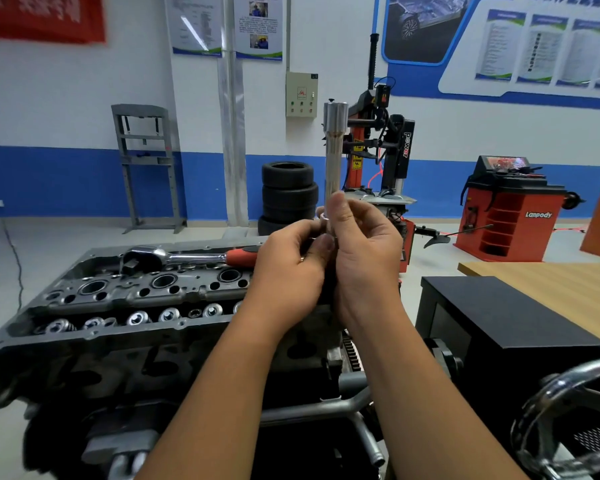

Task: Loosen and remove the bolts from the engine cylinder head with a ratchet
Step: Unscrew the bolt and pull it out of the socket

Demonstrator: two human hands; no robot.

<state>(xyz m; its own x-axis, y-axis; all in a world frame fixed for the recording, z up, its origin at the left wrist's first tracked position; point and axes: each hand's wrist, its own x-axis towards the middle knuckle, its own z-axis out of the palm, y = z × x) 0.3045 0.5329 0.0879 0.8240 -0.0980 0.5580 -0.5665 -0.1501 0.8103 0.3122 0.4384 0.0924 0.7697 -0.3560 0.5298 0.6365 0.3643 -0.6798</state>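
I grip the long bolt [334, 161] upright in both hands [329, 254], above the cylinder head's [125, 296] right end. The ratchet [191, 256] lies on its far edge. I'd keep the bolt vertical and set it down before reaching for the ratchet.

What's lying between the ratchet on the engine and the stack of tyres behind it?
Nothing but bare grey floor. In the head view, the ratchet rests on the cylinder head's far edge, and past that edge only floor shows up to the tyres.
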